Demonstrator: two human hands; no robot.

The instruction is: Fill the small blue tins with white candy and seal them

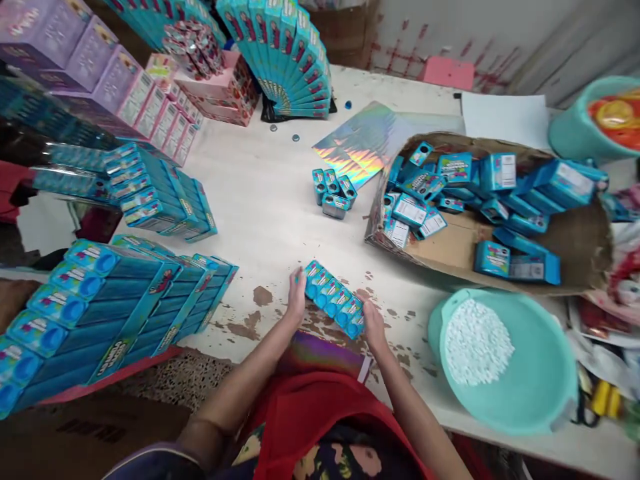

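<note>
A slanted row of small blue boxes lies on the white table in front of the red apron. My left hand presses on its upper left end and my right hand on its lower right end, so the row is held between them. Round blue caps show along the row's near side. Beyond it stands a small cluster of loose blue boxes, touched by neither hand.
On the right are a cardboard box of blue packs and a turquoise basin with white pellets. Stacked blue boxes crowd the left. A fan of blue boxes and a holographic sheet are farther back.
</note>
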